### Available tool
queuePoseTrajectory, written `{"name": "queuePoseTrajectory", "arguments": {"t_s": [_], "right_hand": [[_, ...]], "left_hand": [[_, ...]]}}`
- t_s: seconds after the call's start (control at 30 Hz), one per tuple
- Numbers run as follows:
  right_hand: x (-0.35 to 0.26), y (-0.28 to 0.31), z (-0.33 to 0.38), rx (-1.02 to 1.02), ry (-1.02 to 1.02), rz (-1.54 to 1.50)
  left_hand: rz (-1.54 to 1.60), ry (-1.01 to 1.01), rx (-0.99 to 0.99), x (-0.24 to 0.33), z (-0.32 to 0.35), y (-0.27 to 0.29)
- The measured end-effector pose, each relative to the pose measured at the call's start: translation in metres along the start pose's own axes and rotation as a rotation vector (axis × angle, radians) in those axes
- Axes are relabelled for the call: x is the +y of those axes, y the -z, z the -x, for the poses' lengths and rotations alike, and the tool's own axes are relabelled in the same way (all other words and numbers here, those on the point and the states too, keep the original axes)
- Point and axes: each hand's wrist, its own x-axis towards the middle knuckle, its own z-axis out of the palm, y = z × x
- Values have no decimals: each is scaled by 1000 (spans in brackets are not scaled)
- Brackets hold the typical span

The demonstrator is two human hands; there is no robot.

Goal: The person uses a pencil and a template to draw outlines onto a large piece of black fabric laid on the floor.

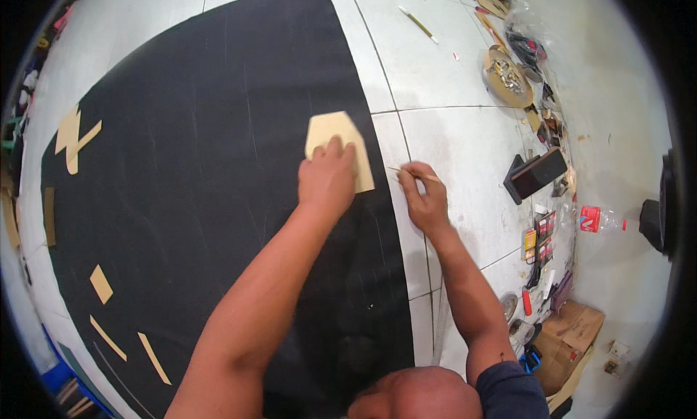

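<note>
Flat on the floor: one hand on the template, the other on a thin tool

So there's a big black sheet (203,143) spread over white floor tiles (450,140), with a tan piece (335,126), cut like a template with angled corners, lying near its right edge, just above mid-view. The left hand (327,178) rests on that piece, fingers a bit apart and laid on top, not gripping anything. At the piece's 4 o'clock, the right hand (426,198) pinches a thin pointed tool (434,178), tip toward the sheet, just past its edge over the tiles; can't tell exactly what tool.

Going round the whole view: more tan pieces (67,132) between 9 and 10 o'clock, a tan diamond (102,284) plus slim strips (154,358) around 8, a pen (418,24) near 1, a round dish (508,76) near 2, a black stand (535,174) about 3, and a cardboard box (573,328) at 4.
</note>
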Motion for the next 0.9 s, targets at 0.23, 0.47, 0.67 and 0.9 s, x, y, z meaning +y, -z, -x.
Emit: {"name": "queuePoseTrajectory", "arguments": {"t_s": [0.23,0.47,0.67,0.9], "right_hand": [[-63,-12,141,-226,209,-117],[-122,-63,290,-675,178,-310],[-137,-71,296,-729,223,-118],[-142,-67,288,-730,242,-60]], "left_hand": [[-40,153,173,-62,136,12],[-4,810,121,-132,257,37],[236,1167,118,-168,281,56],[388,1169,159,-181,286,53]]}}
